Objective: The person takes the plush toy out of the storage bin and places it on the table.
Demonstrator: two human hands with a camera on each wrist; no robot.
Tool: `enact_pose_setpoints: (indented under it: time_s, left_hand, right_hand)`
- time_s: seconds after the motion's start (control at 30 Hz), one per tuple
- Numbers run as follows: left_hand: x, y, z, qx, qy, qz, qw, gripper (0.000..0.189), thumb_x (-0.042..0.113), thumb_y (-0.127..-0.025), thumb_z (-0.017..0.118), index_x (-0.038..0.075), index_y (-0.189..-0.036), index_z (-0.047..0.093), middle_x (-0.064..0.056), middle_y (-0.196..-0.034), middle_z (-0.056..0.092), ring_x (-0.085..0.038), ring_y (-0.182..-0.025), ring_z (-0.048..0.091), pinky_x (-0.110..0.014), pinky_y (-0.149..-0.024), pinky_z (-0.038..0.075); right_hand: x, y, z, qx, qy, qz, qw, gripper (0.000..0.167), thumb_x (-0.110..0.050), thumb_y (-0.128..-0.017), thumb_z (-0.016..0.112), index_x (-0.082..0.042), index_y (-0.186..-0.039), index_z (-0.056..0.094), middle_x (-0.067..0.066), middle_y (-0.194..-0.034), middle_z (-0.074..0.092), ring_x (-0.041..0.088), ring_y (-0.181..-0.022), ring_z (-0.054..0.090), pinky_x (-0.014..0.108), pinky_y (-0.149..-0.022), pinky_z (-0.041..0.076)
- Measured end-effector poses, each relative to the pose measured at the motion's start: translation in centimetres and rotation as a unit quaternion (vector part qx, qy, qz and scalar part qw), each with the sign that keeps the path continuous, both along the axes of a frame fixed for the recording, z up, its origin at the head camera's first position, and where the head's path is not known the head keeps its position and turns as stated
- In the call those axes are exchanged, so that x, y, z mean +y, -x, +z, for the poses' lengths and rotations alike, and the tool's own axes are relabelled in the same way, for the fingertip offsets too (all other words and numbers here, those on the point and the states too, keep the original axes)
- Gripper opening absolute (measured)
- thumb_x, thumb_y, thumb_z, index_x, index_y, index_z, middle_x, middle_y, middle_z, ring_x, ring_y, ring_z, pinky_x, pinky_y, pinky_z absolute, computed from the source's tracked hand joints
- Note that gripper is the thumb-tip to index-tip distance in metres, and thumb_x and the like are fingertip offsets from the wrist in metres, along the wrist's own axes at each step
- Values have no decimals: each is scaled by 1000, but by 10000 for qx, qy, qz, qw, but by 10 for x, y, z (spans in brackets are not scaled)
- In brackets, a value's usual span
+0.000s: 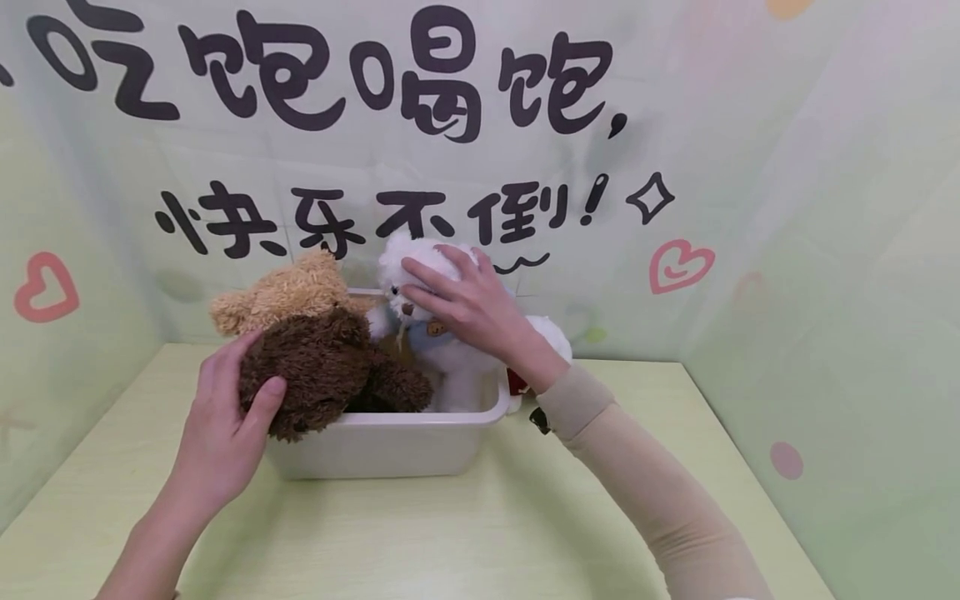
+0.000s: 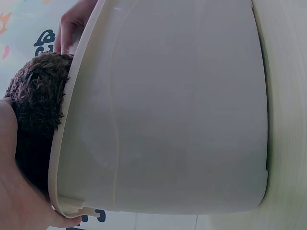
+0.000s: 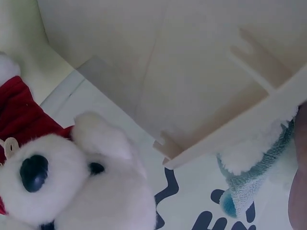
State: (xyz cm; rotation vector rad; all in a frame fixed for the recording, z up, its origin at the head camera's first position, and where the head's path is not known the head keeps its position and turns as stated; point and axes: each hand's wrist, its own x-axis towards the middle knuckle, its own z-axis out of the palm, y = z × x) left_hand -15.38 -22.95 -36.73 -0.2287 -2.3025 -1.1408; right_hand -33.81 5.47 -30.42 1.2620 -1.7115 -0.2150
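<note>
A dark brown plush toy (image 1: 307, 371) lies over the near left part of a white plastic bin (image 1: 382, 446). My left hand (image 1: 228, 417) grips its left side, thumb in front and fingers behind; in the left wrist view the brown fur shows at the bin's rim. Inside the bin sits a white teddy bear (image 1: 393, 267) with a blue scarf, upright and facing left. My right hand (image 1: 476, 300) rests on its head with spread, fairly straight fingers. A tan plush toy (image 1: 285, 292) leans at the bin's back left, partly hidden behind the brown one.
Another white plush bear (image 3: 72, 177) in red clothing is outside the bin on its right, mostly hidden by my right forearm in the head view. The bin stands on a pale wooden table (image 1: 420, 533). Printed wall panels (image 1: 750, 208) enclose the back and sides.
</note>
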Motion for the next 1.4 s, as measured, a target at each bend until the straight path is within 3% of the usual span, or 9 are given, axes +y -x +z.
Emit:
enact_pose_setpoints:
  time_s: [0.13, 0.27, 0.57, 0.97, 1.17, 1.4]
  left_hand:
    - [0, 0, 0, 4, 4, -8, 10000, 58, 26, -109, 49, 11, -162, 29, -30, -158, 25, -58, -141, 26, -79, -105, 21]
    - [1, 0, 0, -15, -2, -34, 10000, 58, 26, -110, 49, 11, -162, 28, -30, -158, 25, -58, -142, 26, -79, -106, 20]
    - [1, 1, 0, -6, 24, -7, 10000, 58, 26, -110, 49, 12, -162, 29, -30, -158, 25, -58, -141, 27, -79, -106, 21]
    - [0, 0, 1, 76, -21, -77, 9999, 58, 26, -110, 49, 9, -161, 29, -31, -157, 26, -56, -142, 25, -77, -110, 18]
    - [0, 1, 1, 57, 2, -77, 10000, 58, 25, -109, 50, 9, -161, 29, -31, -157, 26, -56, -142, 26, -77, -109, 19]
    - [-1, 1, 0, 68, 8, -69, 10000, 57, 25, -109, 49, 10, -161, 29, -30, -157, 26, -54, -143, 25, -77, -109, 19]
  right_hand:
    - [4, -1, 6, 63, 78, 63, 9999, 33, -20, -102, 64, -25, -133, 70, -3, -149, 57, 39, -128, 51, 54, -92, 50]
    - [9, 0, 14, 38, 430, 399, 9983, 30, -17, -100, 67, -23, -129, 72, -2, -144, 60, 39, -127, 52, 53, -93, 48]
    - [25, 2, 40, 119, 1216, 1022, 9872, 29, -7, -98, 64, -18, -123, 74, 5, -138, 65, 44, -124, 53, 58, -92, 47]
    - [52, -4, 68, 35, 1881, 1159, 9753, 45, 6, -84, 64, -11, -125, 70, 14, -137, 63, 50, -122, 50, 62, -99, 43]
    - [65, -9, 74, -76, 2145, 1234, 9689, 45, 8, -83, 62, -11, -123, 70, 15, -136, 63, 51, -121, 50, 61, -103, 41]
    - [83, -10, 77, -212, 2748, 1372, 9514, 38, 6, -87, 63, -11, -120, 72, 16, -137, 63, 51, -122, 50, 57, -106, 41]
